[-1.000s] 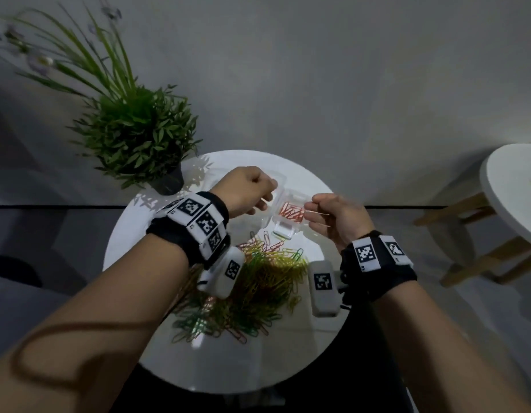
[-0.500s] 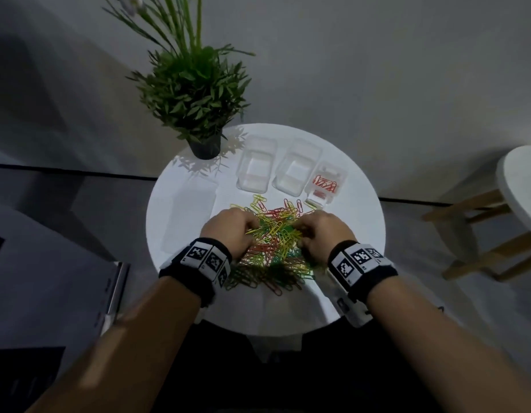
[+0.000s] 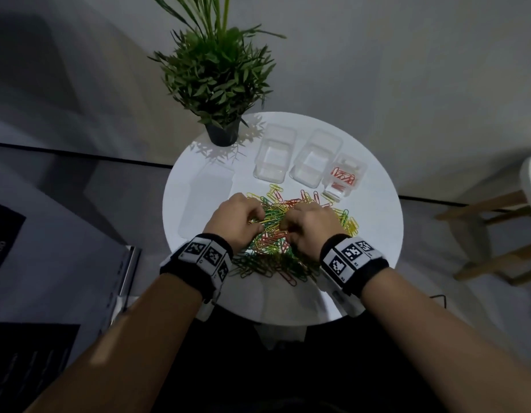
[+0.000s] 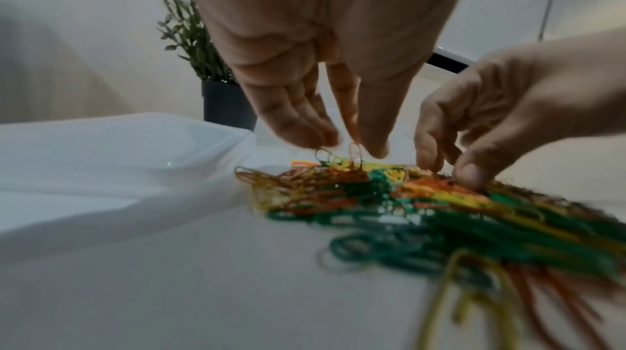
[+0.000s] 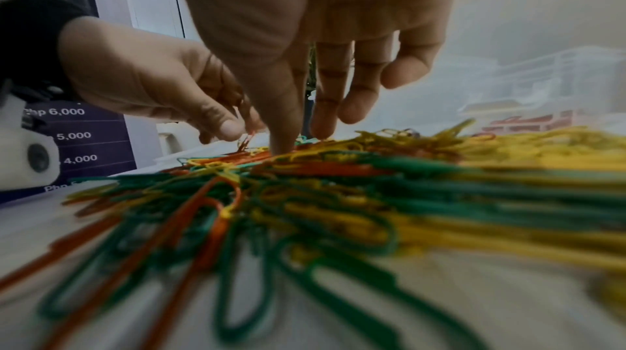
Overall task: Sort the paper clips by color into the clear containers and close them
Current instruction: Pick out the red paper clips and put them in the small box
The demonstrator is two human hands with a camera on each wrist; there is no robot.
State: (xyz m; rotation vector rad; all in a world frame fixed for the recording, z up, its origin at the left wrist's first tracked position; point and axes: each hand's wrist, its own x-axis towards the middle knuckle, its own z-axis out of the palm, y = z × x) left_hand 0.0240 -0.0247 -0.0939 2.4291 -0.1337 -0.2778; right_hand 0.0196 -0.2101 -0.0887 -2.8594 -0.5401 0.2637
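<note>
A mixed pile of red, green and yellow paper clips [image 3: 270, 257] lies in the middle of the round white table [image 3: 288, 302]. Both hands are down on it. My left hand [image 3: 258, 219] pinches a red clip [image 4: 354, 152] between thumb and fingers, just above the pile's far edge. My right hand [image 3: 283, 223] touches the pile [image 5: 338, 168] with thumb and fingertips [image 5: 284, 141], and no clip shows held in it. Behind the pile stand two empty clear containers [image 3: 276, 156] [image 3: 315, 160] and a smaller one [image 3: 361, 168] with red clips inside, all uncovered.
A flat clear plastic piece [image 3: 207, 201] lies on the table's left side. A potted plant [image 3: 219, 84] stands at the back left rim. A wooden stool [image 3: 497, 219] is off to the right, a dark printed board [image 3: 25, 368] to the left on the floor.
A second ago both hands were up at the small container with red clips. They have come back down onto the pile, and the left hand now pinches a red clip.
</note>
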